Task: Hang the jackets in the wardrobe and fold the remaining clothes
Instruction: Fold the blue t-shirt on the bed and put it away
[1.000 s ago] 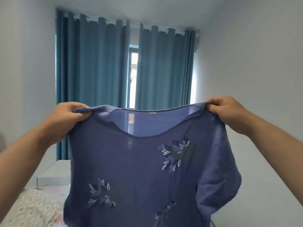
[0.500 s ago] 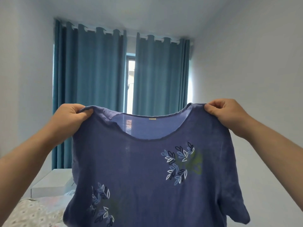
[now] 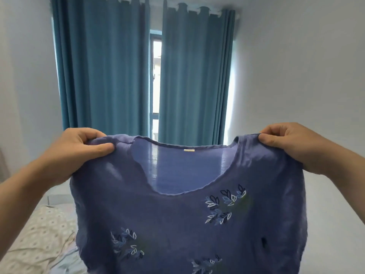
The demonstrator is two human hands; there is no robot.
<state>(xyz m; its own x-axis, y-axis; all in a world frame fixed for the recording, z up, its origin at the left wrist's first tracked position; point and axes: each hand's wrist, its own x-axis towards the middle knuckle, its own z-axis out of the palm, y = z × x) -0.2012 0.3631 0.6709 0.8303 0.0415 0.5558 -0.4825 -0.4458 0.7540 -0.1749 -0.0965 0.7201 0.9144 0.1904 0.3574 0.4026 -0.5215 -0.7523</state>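
Observation:
A blue-purple top (image 3: 173, 220) with embroidered leaf sprigs hangs spread out in front of me, its wide neckline facing up. My left hand (image 3: 79, 149) pinches its left shoulder between thumb and curled fingers. My right hand (image 3: 292, 143) grips the right shoulder the same way. The top's lower part runs out of the frame at the bottom. No jacket or wardrobe is in view.
A bed with patterned bedding (image 3: 35, 240) lies at the lower left. Teal curtains (image 3: 110, 76) cover a window at the far wall, with a narrow gap of light between them. A plain white wall (image 3: 306, 86) fills the right side.
The view has tilted down slightly and both hands hold the top a little lower and flatter. The right sleeve, bunched before, now hangs straight.

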